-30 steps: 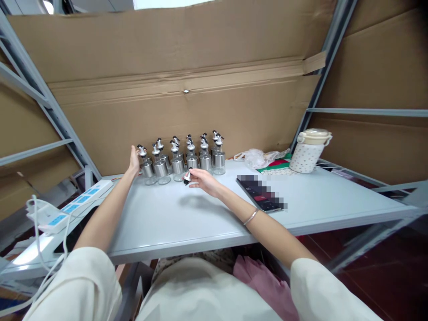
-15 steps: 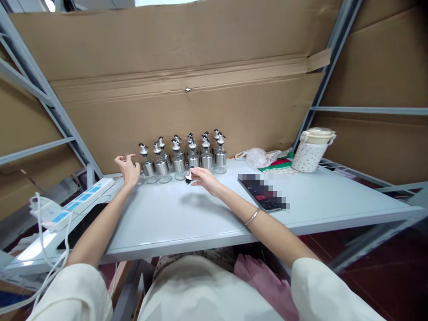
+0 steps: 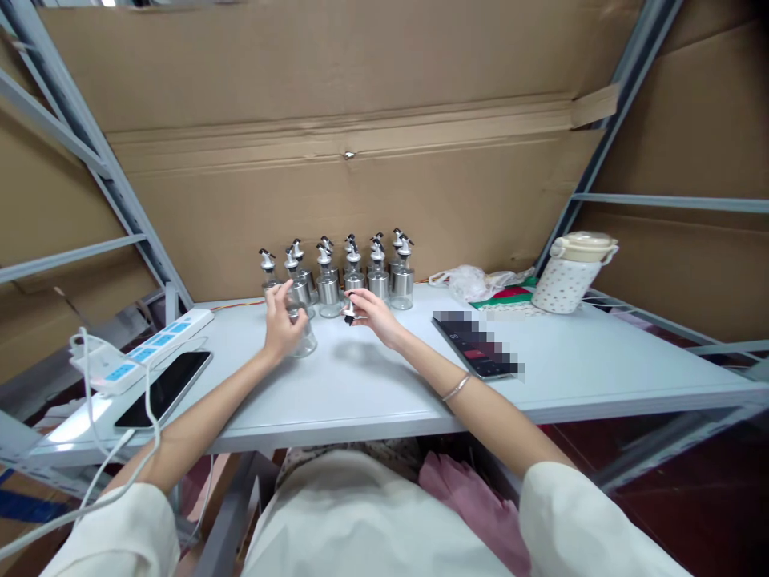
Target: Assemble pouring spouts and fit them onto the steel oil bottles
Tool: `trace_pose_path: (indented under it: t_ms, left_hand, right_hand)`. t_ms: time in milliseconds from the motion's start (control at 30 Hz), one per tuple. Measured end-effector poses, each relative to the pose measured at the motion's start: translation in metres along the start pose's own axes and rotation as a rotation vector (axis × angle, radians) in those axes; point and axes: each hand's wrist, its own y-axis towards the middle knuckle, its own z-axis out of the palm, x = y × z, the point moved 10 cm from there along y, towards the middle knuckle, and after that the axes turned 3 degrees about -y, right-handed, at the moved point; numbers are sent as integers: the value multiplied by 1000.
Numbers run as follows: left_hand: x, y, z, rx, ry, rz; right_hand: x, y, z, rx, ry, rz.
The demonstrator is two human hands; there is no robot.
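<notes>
My left hand is wrapped around a glass bottle near the middle-left of the table; its upper part is mostly behind my fingers. Between the fingertips of my right hand is a pour spout with a black bottom end, held just above the table to the right of that bottle. Behind both hands stand several glass bottles with steel sleeves, in rows, each topped by a silver-and-black spout.
A phone lies to the right, partly blurred out. Farther right stand a dotted jug and a clear plastic bag. A dark phone, a power strip and white cables lie left. Cardboard walls the back.
My left hand has come right and nearer to me, bringing the glass bottle from the row's left end. My right hand stays about in place with the spout. The view has shifted slightly.
</notes>
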Motion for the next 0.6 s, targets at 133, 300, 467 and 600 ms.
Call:
trace_pose_path:
  t_ms: [133, 300, 467, 600]
  left_hand:
    - [-26, -11, 39, 116, -167, -18]
    - [-40, -24, 58, 208, -330, -38]
    - [-35, -32, 73, 314, -483, -129]
    - [-25, -46, 108, 517, -649, -338]
  right_hand:
    - [6, 1, -14, -117, -59, -73]
    - [18, -1, -28, -257, -248, -212]
    - [41, -9, -16, -202, -348, -356]
    - [68, -20, -17, -234, -354, -487]
